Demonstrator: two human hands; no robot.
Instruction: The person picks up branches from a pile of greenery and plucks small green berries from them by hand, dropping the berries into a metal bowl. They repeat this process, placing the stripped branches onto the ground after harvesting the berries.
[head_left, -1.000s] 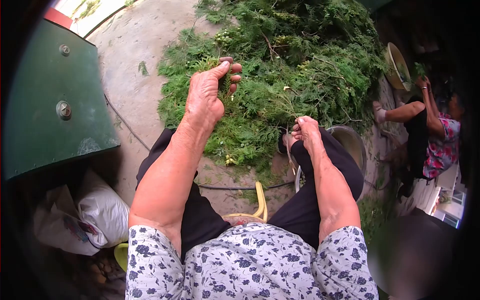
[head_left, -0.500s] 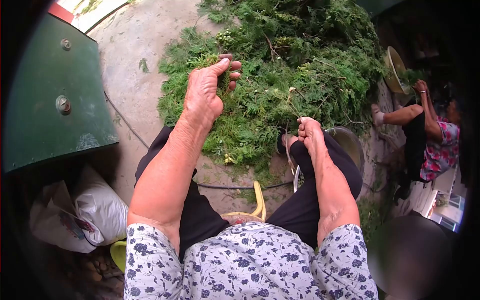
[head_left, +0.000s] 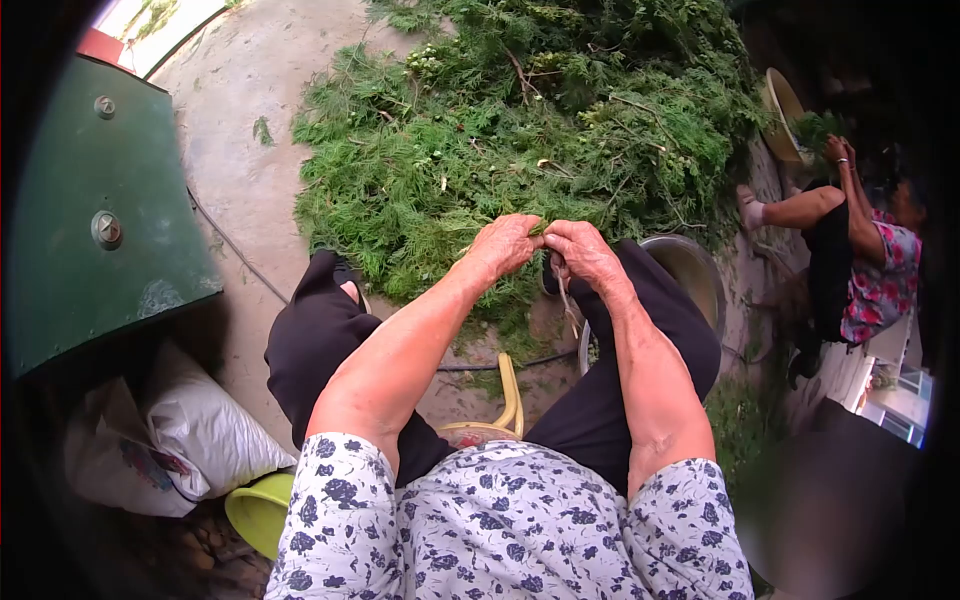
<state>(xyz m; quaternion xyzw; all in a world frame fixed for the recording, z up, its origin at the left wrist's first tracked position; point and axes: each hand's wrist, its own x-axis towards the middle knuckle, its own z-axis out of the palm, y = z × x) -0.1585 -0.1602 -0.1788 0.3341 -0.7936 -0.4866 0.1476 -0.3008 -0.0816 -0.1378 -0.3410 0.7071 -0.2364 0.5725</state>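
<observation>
My left hand [head_left: 505,244] and my right hand [head_left: 584,252] meet just above the near edge of a big heap of cut evergreen branches [head_left: 440,200]. The left fingers are pinched together on a small green sprig [head_left: 540,228]. Closed too, the right hand grips a thin bare twig [head_left: 567,302], whose brown end hangs down below the fingers. The fingertips of both hands almost touch, and part of the twig is hidden behind them.
A metal basin [head_left: 690,268] stands by my right leg. To the left are a green metal panel [head_left: 110,170], a white sack [head_left: 205,425] and a yellow-green basin [head_left: 262,508]. At right, a seated person [head_left: 880,255] handles greenery beside a tan basin [head_left: 785,115].
My left hand has come back from over the heap, down and right, to the right hand. The right hand has shifted slightly left, and the view has turned a little.
</observation>
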